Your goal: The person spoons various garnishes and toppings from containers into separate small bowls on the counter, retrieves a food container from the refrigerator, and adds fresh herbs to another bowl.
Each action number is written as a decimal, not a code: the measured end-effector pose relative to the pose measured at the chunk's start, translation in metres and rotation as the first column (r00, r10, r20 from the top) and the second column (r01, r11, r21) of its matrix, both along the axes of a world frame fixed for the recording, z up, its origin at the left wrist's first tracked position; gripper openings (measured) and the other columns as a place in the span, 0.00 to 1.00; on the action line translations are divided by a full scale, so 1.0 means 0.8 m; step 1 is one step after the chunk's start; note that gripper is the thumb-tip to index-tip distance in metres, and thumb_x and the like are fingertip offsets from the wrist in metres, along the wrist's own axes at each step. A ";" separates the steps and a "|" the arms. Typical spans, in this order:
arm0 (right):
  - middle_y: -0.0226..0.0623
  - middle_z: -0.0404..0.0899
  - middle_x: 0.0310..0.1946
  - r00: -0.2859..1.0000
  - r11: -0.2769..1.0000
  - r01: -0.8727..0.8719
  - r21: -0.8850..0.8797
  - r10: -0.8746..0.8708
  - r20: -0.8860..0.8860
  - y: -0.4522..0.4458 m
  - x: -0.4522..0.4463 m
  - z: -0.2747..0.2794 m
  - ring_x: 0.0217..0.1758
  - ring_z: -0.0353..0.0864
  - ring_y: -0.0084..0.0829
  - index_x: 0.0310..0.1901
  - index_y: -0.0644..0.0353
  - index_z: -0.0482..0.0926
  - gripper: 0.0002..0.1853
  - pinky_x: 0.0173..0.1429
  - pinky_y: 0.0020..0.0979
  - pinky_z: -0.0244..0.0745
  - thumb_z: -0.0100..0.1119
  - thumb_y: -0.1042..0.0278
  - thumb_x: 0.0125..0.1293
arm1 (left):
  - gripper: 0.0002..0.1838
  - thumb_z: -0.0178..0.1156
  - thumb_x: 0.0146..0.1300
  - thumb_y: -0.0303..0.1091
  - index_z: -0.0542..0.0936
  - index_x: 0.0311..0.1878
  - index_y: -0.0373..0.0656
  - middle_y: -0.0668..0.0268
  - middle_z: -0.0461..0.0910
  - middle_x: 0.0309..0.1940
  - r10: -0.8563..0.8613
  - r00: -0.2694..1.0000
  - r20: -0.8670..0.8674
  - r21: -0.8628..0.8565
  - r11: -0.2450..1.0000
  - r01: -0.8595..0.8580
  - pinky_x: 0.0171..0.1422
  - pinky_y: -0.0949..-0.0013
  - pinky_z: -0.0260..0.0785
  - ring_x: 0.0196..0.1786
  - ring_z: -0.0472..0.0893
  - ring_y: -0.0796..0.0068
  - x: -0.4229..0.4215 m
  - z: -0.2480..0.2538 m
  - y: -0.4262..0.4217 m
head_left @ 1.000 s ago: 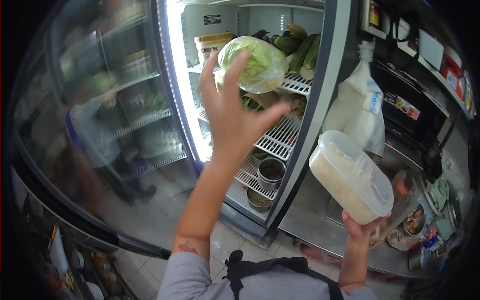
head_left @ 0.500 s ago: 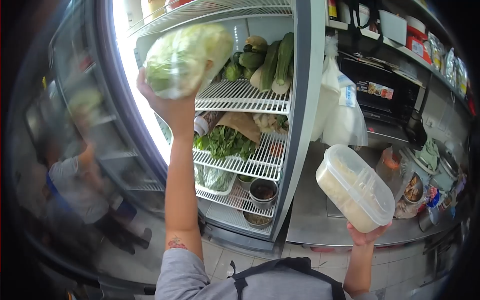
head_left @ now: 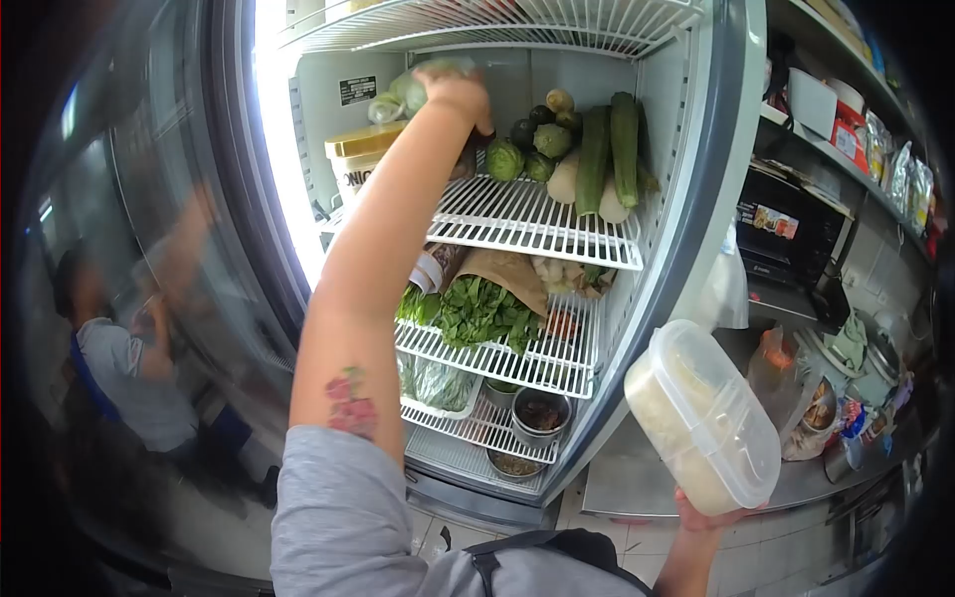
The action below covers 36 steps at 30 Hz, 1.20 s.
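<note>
Deep inside the fridge, my left hand (head_left: 456,92) is blurred and seems closed on a cabbage in clear plastic (head_left: 403,92), at the back of the upper shelf. My own hand and forearm hide part of the cabbage. To the hand's left stands a white tub with a yellow lid (head_left: 356,154); to its right lie round green vegetables (head_left: 542,149) and long zucchini (head_left: 593,159). Low on the right, my right hand (head_left: 701,509) grips the bottom end of a lidded clear plastic container (head_left: 701,418), held tilted, with pale contents inside.
Below are wire shelves (head_left: 497,214) with leafy greens (head_left: 487,310), a brown paper bag (head_left: 507,274) and metal pots (head_left: 540,413). The open glass door (head_left: 149,249) on the left reflects a person. A steel counter (head_left: 617,478) and a black oven (head_left: 796,219) stand right.
My left hand has carried the wrapped cabbage from in front of the fridge back onto the upper shelf. The view has moved closer. My right hand still holds the container.
</note>
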State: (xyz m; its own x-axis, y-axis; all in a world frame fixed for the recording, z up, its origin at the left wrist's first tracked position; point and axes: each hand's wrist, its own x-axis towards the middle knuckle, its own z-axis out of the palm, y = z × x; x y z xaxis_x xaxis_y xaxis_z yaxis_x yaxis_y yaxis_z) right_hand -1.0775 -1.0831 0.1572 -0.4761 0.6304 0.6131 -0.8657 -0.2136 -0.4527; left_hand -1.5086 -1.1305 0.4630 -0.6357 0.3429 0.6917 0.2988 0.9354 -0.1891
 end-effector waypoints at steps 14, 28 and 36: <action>0.46 0.62 0.68 0.918 0.905 -0.385 0.182 0.355 0.177 -0.051 -0.245 0.211 0.70 0.66 0.47 0.72 0.57 0.55 0.43 0.66 0.49 0.75 0.66 0.48 0.63 | 0.25 0.73 0.52 0.49 0.79 0.52 0.56 0.62 0.72 0.51 -0.539 0.722 -0.435 0.326 0.653 0.684 0.64 0.50 0.61 0.59 0.69 0.56 -0.086 -0.113 -0.178; 0.47 0.66 0.64 0.927 0.908 -0.366 0.206 0.335 0.170 -0.069 -0.265 0.217 0.66 0.72 0.43 0.68 0.61 0.60 0.41 0.63 0.44 0.80 0.68 0.47 0.61 | 0.34 0.69 0.58 0.44 0.68 0.66 0.48 0.53 0.64 0.65 -0.627 0.507 -0.591 0.294 0.418 0.859 0.75 0.47 0.46 0.73 0.57 0.48 -0.024 -0.144 -0.204; 0.40 0.53 0.74 0.963 0.958 -0.209 0.196 0.166 0.215 -0.114 -0.184 0.125 0.75 0.60 0.43 0.77 0.53 0.42 0.60 0.69 0.48 0.68 0.64 0.30 0.54 | 0.47 0.78 0.46 0.38 0.64 0.67 0.38 0.58 0.66 0.62 -0.972 -0.108 -0.210 0.807 -0.235 0.542 0.67 0.57 0.65 0.65 0.69 0.64 0.187 -0.290 -0.253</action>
